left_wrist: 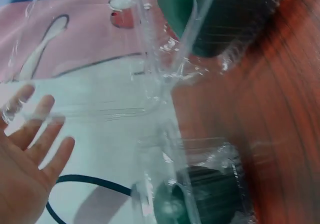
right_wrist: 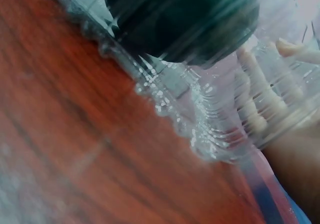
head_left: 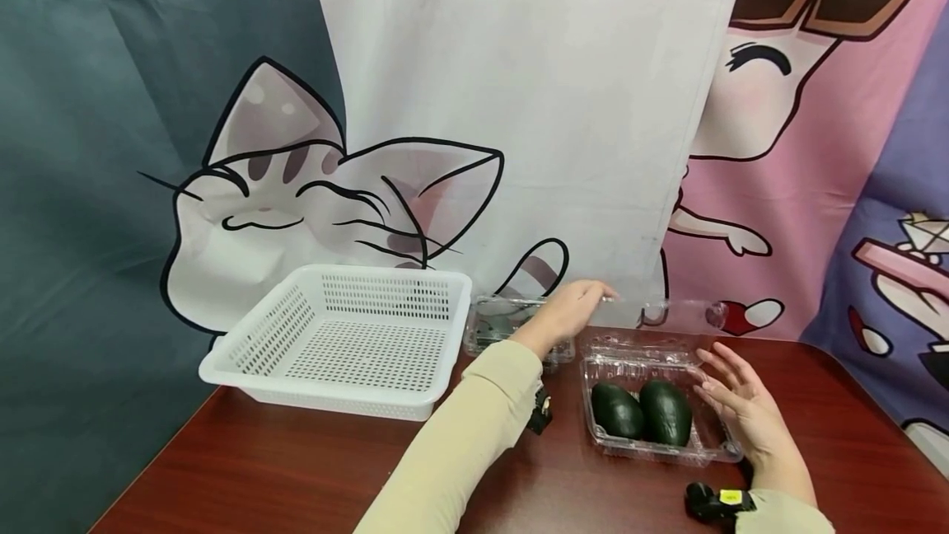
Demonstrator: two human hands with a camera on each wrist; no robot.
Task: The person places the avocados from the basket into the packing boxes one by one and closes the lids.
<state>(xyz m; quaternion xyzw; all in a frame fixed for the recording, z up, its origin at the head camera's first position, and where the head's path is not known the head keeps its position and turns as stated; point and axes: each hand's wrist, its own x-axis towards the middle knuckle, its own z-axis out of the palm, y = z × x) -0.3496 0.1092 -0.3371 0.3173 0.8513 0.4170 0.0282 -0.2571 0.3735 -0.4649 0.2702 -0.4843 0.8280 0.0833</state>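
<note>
A clear plastic clamshell box (head_left: pixel 667 453) sits on the table with its lid (head_left: pixel 678 318) raised at the back. Two dark green avocados (head_left: pixel 666 412) lie side by side inside it. My left hand (head_left: pixel 567 311) is at the lid's left edge, fingers extended and spread in the left wrist view; whether it touches the lid is hard to tell. Alongside the box's right wall is my right hand (head_left: pixel 745 406), its fingers loosely bent near the rim. Through the clear plastic, those fingers (right_wrist: pixel 260 94) show in the right wrist view.
Behind my left forearm stands a second clear box (head_left: pixel 482 328) with dark green contents, partly hidden. A white perforated basket (head_left: pixel 319 398) is on the left of the reddish-brown table (head_left: pixel 296 452). A printed cloth (head_left: pixel 556 105) hangs behind the table.
</note>
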